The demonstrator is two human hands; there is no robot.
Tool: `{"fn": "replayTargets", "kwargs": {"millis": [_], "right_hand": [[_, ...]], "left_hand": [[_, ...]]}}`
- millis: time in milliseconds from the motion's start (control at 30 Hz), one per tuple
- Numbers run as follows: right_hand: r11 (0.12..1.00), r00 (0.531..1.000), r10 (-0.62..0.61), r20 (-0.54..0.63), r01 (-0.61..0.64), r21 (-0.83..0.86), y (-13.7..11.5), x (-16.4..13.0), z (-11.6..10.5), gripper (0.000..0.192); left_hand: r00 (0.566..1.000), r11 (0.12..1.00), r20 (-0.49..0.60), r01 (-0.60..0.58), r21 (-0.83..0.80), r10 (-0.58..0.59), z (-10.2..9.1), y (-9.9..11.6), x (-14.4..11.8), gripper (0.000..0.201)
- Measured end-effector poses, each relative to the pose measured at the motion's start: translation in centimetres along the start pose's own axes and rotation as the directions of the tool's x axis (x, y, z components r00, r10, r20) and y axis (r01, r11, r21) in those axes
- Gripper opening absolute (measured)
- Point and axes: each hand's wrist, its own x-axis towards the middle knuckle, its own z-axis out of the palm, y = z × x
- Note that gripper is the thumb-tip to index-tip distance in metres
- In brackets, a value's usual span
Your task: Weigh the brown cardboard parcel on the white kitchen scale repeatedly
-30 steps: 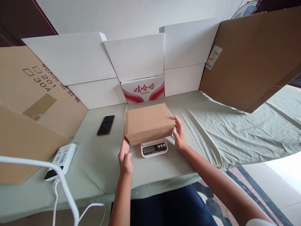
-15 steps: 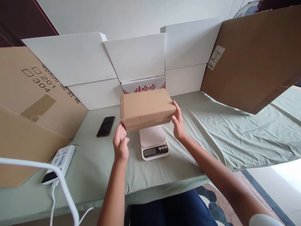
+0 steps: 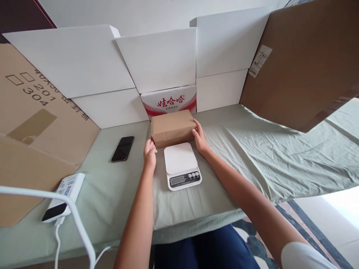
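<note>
1. While both arms reach forward, the left hand [image 3: 150, 152] presses its fingers against the left end of the brown cardboard box [image 3: 172, 127], and the right hand [image 3: 199, 137] lies flat against the right end, so the box is clasped between them
2. That box sits on the green cloth [image 3: 252, 149] covering the worktop, just behind the white kitchen scale [image 3: 181, 165] and just in front of the red-and-white printed carton [image 3: 169, 101]; whether it touches either cannot be told
3. With its platform bare, the scale lies between the two forearms, its display and buttons facing the person
4. A black phone [image 3: 122, 148] lies flat on the cloth to the left of the box, well apart from the left hand
5. Nearer the left front edge rests a white power bank [image 3: 64, 197] with a white cable [image 3: 57, 243] running down from it
6. White folded cartons [image 3: 157, 59] stand along the back, with brown cardboard sheets [image 3: 297, 63] leaning at both sides
</note>
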Motion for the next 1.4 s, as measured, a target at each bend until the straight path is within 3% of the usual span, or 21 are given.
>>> {"fn": "replayTargets", "kwargs": {"millis": [200, 367, 500, 833, 1167, 1400], "right_hand": [[0.995, 0.965, 0.098, -0.241, -0.091, 0.039, 2.0, 1.2, -2.8, 0.069], [0.992, 0.943, 0.126, -0.307, -0.114, 0.058, 4.1, 1.4, -4.4, 0.066], [0.995, 0.959, 0.082, -0.272, -0.092, -0.025, 4.8, 1.4, -4.2, 0.066], [0.990, 0.964, 0.140, -0.227, -0.135, 0.040, 3.0, 0.8, -3.9, 0.062], [0.985, 0.992, 0.124, 0.014, -0.124, 0.118, 1.5, -0.3, -1.9, 0.065], [0.996, 0.996, 0.055, 0.074, -0.060, 0.069, 0.2, -0.7, -1.1, 0.073]], "left_hand": [[0.978, 0.997, -0.200, -0.072, -0.028, 0.065, -3.2, 1.3, 1.1, 0.085], [0.963, 0.995, -0.256, -0.094, -0.018, 0.087, -4.6, 1.6, 1.4, 0.091], [0.966, 0.996, -0.247, -0.091, -0.022, 0.082, -4.2, 1.1, 1.4, 0.091], [0.967, 0.994, -0.248, -0.080, -0.078, 0.058, -3.0, 0.8, 1.3, 0.085], [0.999, 0.999, -0.018, 0.044, -0.001, -0.044, -0.9, -0.3, 0.8, 0.076], [0.998, 0.998, 0.032, 0.045, 0.045, -0.046, -0.3, -0.1, 0.7, 0.080]]}}
